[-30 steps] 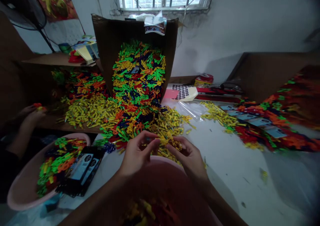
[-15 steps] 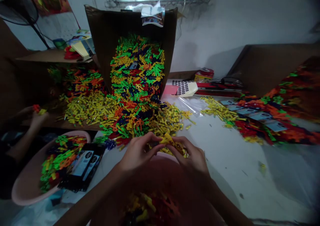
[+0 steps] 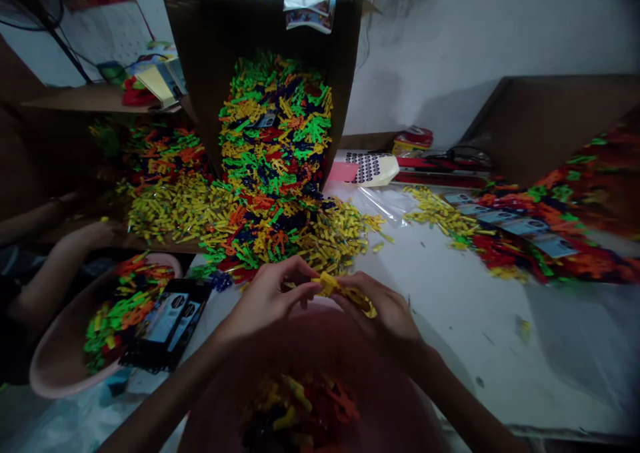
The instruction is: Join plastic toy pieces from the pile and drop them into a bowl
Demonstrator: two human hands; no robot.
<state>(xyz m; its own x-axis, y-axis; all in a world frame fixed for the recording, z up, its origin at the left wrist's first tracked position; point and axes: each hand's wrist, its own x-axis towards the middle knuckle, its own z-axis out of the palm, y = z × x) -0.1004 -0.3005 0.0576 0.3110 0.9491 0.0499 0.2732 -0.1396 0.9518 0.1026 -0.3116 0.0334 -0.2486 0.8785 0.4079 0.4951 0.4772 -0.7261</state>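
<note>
Gripping a cluster of yellow plastic toy pieces (image 3: 345, 291) between both hands, above a pink plastic basin (image 3: 215, 419).
Left hand (image 3: 265, 296) and right hand (image 3: 385, 313) sit close together, pinching the cluster's ends; it looks light and stiff, best held there. Beyond, multicoloured plastic pieces (image 3: 270, 233) heap across the white bench (image 3: 450, 333) from a brown cardboard box (image 3: 195, 53).

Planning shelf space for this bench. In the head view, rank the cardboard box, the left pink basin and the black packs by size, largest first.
1. Cardboard box
2. Left pink basin
3. Black packs
</note>
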